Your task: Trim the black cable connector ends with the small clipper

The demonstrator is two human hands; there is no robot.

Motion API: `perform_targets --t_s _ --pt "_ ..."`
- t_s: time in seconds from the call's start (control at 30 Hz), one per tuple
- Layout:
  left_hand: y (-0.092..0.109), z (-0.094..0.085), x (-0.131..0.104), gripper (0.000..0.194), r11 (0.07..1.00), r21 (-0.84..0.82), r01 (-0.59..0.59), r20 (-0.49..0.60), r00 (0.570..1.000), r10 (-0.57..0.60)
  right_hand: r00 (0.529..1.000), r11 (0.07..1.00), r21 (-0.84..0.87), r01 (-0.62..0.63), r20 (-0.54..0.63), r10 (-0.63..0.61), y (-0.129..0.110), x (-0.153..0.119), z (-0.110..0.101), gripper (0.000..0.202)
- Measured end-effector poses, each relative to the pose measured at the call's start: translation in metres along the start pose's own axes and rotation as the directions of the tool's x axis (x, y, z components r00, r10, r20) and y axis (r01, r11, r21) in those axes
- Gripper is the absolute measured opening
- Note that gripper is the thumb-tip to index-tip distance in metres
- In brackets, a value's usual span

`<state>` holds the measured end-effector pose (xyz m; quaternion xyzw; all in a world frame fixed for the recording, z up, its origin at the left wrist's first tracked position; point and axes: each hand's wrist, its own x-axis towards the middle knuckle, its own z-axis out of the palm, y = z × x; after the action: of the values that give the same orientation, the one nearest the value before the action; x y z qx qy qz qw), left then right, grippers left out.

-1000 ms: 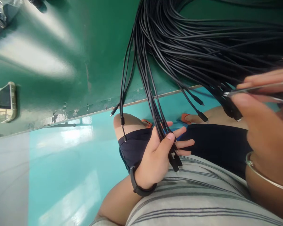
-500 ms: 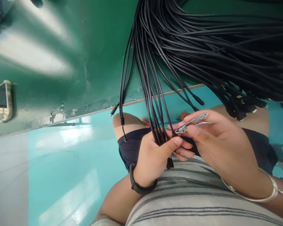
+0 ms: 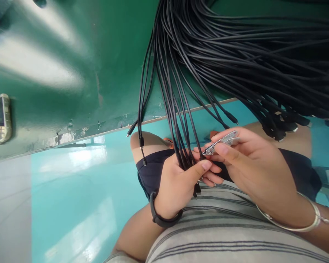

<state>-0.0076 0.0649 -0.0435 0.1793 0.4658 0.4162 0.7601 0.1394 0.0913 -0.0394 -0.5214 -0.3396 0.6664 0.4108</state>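
Note:
A group of black cables [image 3: 173,120] hangs over the table edge into my left hand [image 3: 185,180], whose fingers are closed round their lower ends. Dark connector ends [image 3: 197,189] stick out below that hand. My right hand [image 3: 259,168] pinches a silver nail clipper [image 3: 222,142] between thumb and fingers. The clipper's jaws are at one cable, just above its connector, near my left thumb. Its lever is pressed close to the body. The exact spot between the jaws is too small to make out.
A large heap of black cables [image 3: 252,54] covers the right of the green table [image 3: 120,54], its connectors hanging over the edge. Several loose cable ends [image 3: 142,141] dangle left of my hands. A phone in a pale case [image 3: 0,118] lies at the far left.
The clipper's lever has come down towards its body as my right thumb and fingers squeeze. My left hand keeps its hold on the cables; the view has shifted slightly.

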Motion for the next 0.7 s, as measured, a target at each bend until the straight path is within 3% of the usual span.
perform_targets --t_s 0.13,0.27,0.4,0.53,0.7 --pt "0.0003 0.0008 -0.0003 0.017 1.0 -0.015 0.004 0.003 1.0 -0.004 0.998 0.995 -0.096 0.002 -0.058 -0.007 0.0005 0.0016 -0.0018 0.021" --pt "-0.0007 0.0006 0.0008 0.021 0.999 -0.048 0.021 0.022 1.0 -0.02 0.999 0.998 0.064 -0.013 -0.032 0.015 -0.0011 0.0036 -0.0009 0.016" --pt "-0.0041 0.0007 0.0027 0.033 0.999 -0.008 0.046 -0.047 0.998 -0.046 0.995 0.978 0.196 -0.07 0.089 0.053 -0.0033 0.0036 0.0004 0.013" --pt "-0.0065 0.003 0.0032 0.041 0.998 0.044 0.039 -0.146 0.989 -0.032 0.998 0.99 0.137 -0.029 0.067 0.02 -0.0022 0.0021 -0.0008 0.014" --pt "-0.0073 0.0047 0.0031 0.042 0.998 0.061 0.015 -0.182 0.983 -0.003 0.999 0.997 0.073 0.001 0.052 -0.005 -0.0061 0.0 0.0017 0.011"
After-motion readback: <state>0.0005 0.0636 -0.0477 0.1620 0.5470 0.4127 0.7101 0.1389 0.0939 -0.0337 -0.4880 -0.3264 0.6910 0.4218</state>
